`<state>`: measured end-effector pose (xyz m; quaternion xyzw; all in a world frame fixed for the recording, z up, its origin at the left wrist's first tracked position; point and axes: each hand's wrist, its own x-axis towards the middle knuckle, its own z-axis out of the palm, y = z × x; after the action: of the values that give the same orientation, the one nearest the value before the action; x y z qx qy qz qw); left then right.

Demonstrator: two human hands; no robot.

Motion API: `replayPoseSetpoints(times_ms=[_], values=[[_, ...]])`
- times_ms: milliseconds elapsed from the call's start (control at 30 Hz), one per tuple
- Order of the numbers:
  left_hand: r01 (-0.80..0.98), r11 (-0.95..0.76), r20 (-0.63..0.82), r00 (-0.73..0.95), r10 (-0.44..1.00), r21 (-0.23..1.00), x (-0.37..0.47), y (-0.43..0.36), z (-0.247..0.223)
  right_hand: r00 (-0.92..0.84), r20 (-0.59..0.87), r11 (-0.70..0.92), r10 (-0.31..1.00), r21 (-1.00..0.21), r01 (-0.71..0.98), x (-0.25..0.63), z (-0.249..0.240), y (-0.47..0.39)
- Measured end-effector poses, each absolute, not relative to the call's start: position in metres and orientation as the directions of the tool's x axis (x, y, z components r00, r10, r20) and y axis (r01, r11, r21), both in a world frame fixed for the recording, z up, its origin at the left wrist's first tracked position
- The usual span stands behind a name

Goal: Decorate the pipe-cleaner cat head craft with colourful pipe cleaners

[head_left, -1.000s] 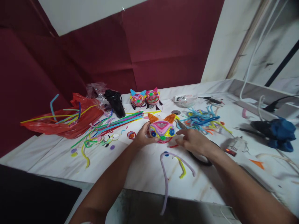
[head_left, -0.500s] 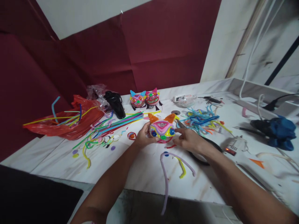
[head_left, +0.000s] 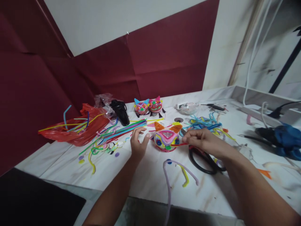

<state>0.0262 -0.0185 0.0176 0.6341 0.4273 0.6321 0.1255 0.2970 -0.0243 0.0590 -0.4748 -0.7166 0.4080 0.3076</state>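
Note:
A small animal head (head_left: 167, 135) made of coloured pipe cleaners, with orange ears, blue eyes and a green nose, sits on the white table. To its left, my left hand (head_left: 138, 143) has let go of it, fingers apart and holding nothing. Over on the other side my right hand (head_left: 199, 140) pinches a short red pipe cleaner (head_left: 180, 144), which points left across the front of the head. Black-handled scissors (head_left: 202, 169) lie under and beside my right hand, their blades partly hidden. A lilac pipe cleaner (head_left: 167, 185) and a yellow one (head_left: 185, 177) lie nearer the front edge.
Two finished-looking animal heads (head_left: 141, 107) stand at the back near a black bottle (head_left: 121, 113). Left is a red plastic bag (head_left: 77, 135) with pipe cleaners. A tangled pipe cleaner pile (head_left: 204, 121) lies right, with a blue-and-black bundle (head_left: 285, 139) farther over.
My left hand has released the animal head and moved left, opening. My right hand has picked up the short red pipe cleaner and lifted it beside the head. The view has shifted slightly.

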Motion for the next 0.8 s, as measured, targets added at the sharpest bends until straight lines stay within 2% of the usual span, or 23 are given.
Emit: replayPoseSetpoints(times_ms=[67,167,233,400,467,600,800], values=[[0.473,-0.616,0.739,-0.123,0.662,0.630,0.034,-0.033,0.031,-0.391,0.083,0.233,0.917,-0.906,0.354,0.294,0.062,-0.029],[0.454,-0.638,0.667,0.118,0.735,0.622,0.051,-0.053,0.047,-0.447,0.128,0.254,0.885,-0.938,0.236,0.290,0.064,-0.034],[0.451,-0.676,0.652,0.237,0.720,0.583,0.062,-0.062,0.053,-0.466,0.147,0.265,0.872,-0.944,0.197,0.287,0.064,-0.036],[0.547,-0.783,0.760,0.361,0.540,0.296,0.074,-0.074,0.054,-0.511,0.186,0.288,0.839,-0.949,0.128,0.283,0.063,-0.040],[0.560,-0.790,0.771,0.380,0.512,0.249,0.075,-0.078,0.053,-0.530,0.186,0.285,0.827,-0.952,0.112,0.282,0.063,-0.041],[0.623,-0.741,0.756,0.351,0.552,0.252,0.073,-0.087,0.052,-0.600,0.172,0.300,0.781,-0.946,0.119,0.280,0.064,-0.045],[0.651,-0.633,0.650,0.272,0.710,0.419,0.067,-0.094,0.062,-0.568,0.259,0.435,0.781,-0.878,0.199,0.274,0.064,-0.052]])
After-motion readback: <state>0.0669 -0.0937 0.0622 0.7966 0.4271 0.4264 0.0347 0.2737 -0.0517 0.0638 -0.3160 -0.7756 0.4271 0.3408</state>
